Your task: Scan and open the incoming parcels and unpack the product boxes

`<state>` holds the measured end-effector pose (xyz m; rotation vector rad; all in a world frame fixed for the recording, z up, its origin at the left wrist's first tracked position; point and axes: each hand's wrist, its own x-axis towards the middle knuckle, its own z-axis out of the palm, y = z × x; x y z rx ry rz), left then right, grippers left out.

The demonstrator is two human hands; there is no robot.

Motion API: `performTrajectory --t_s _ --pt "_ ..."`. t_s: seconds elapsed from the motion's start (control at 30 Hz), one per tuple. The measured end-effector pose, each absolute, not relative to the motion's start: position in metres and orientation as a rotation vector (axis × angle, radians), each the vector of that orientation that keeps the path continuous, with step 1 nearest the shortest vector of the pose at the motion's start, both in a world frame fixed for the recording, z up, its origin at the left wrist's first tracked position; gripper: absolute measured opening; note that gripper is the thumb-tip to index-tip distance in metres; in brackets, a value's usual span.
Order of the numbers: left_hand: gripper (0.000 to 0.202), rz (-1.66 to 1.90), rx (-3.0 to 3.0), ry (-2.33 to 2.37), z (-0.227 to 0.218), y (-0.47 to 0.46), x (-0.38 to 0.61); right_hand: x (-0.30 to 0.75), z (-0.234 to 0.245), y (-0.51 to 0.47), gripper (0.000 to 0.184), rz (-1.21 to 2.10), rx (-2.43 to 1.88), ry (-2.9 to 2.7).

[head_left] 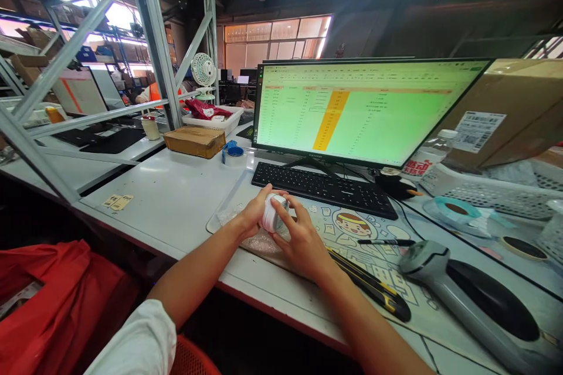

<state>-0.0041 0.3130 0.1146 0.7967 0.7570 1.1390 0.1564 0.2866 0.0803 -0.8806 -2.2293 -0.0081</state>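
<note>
Between my two hands, above the front edge of the desk mat, is a small white round object (271, 213) with a greyish end; its exact kind I cannot make out. My left hand (255, 211) wraps its left side, the thumb on top. With bent fingers, my right hand (301, 234) grips it from the right. Crumpled clear bubble wrap (259, 243) lies on the mat just under the hands. To the right of my right wrist lies a black and yellow utility knife (373, 287).
A keyboard (323, 187) and a lit monitor (352, 111) stand behind my hands. On the right are a barcode scanner (470, 293), a pen (387, 242), tape rolls and a white basket (497, 190). A cardboard box (196, 140) and blue tape (233, 152) sit at the back left.
</note>
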Motion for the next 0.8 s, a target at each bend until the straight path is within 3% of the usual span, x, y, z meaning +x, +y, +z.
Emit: performTrajectory --t_s 0.2,0.37,0.67,0.8 --pt "0.057 1.206 0.991 0.766 0.102 0.308 0.005 0.155 0.074 0.29 0.089 0.116 -0.881 -2.199" --pt "0.075 1.405 1.415 0.662 0.105 0.295 0.008 0.157 0.082 0.293 0.089 0.707 -0.882 -1.912" --pt "0.057 1.586 1.919 0.644 0.109 0.284 0.006 0.147 0.077 0.301 0.055 1.143 -0.779 -1.619" --pt "0.071 1.455 1.987 0.691 0.115 0.288 0.001 0.15 0.089 0.296 0.049 1.26 -0.766 -1.555"
